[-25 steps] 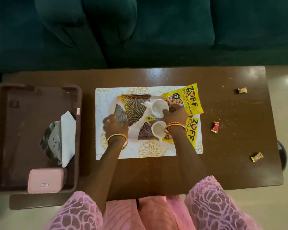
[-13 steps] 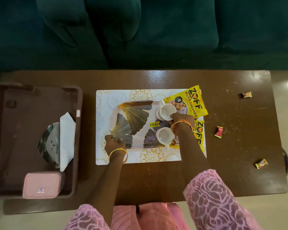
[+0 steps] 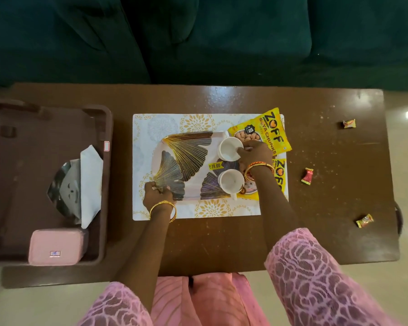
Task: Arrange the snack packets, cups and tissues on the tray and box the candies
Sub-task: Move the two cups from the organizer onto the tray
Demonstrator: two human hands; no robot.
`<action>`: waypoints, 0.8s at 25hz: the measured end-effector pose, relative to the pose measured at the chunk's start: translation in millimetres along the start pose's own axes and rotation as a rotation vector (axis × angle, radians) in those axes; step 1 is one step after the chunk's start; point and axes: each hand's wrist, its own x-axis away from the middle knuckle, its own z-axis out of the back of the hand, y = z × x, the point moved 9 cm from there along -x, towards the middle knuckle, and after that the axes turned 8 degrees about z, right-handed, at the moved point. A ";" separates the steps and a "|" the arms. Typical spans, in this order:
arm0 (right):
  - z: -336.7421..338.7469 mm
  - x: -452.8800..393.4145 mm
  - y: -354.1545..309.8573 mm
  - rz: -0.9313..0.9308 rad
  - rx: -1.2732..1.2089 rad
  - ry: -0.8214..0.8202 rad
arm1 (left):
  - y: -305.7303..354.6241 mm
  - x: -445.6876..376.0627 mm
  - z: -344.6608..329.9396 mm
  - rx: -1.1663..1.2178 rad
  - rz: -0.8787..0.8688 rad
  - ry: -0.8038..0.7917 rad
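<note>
A leaf-patterned tray (image 3: 189, 147) lies on a white placemat (image 3: 151, 123). My left hand (image 3: 157, 195) grips the tray's near-left corner. Two white cups stand on the tray's right side: the far cup (image 3: 229, 148) and the near cup (image 3: 230, 181). My right hand (image 3: 254, 154) pinches the far cup's right rim. Two yellow snack packets lie at the tray's right edge, one at the back (image 3: 266, 130) and one partly under my right wrist (image 3: 279, 175). Three wrapped candies lie on the table at right: one far (image 3: 349, 123), one middle (image 3: 307, 176), one near (image 3: 364, 220).
A brown bin (image 3: 105, 184) at the left holds white tissues (image 3: 91, 182), a dark printed packet (image 3: 66, 187) and a pink box (image 3: 55, 247). The brown table (image 3: 327, 149) ends at a green sofa (image 3: 198, 38) behind. My pink-clad knees are at the near edge.
My left hand slid down the tray's left side to its near-left corner. My right hand shifted slightly on the far cup. The camera view moved a little.
</note>
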 end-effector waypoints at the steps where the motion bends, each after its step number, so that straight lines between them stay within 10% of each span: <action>1: 1.7 1.0 -0.1 0.024 0.046 0.023 | 0.1 -1.6 -2.9 0.011 0.006 -0.030; 20: -1.7 16.1 15.0 0.021 0.009 0.137 | 15.8 -12.7 0.4 -0.032 -0.127 -0.084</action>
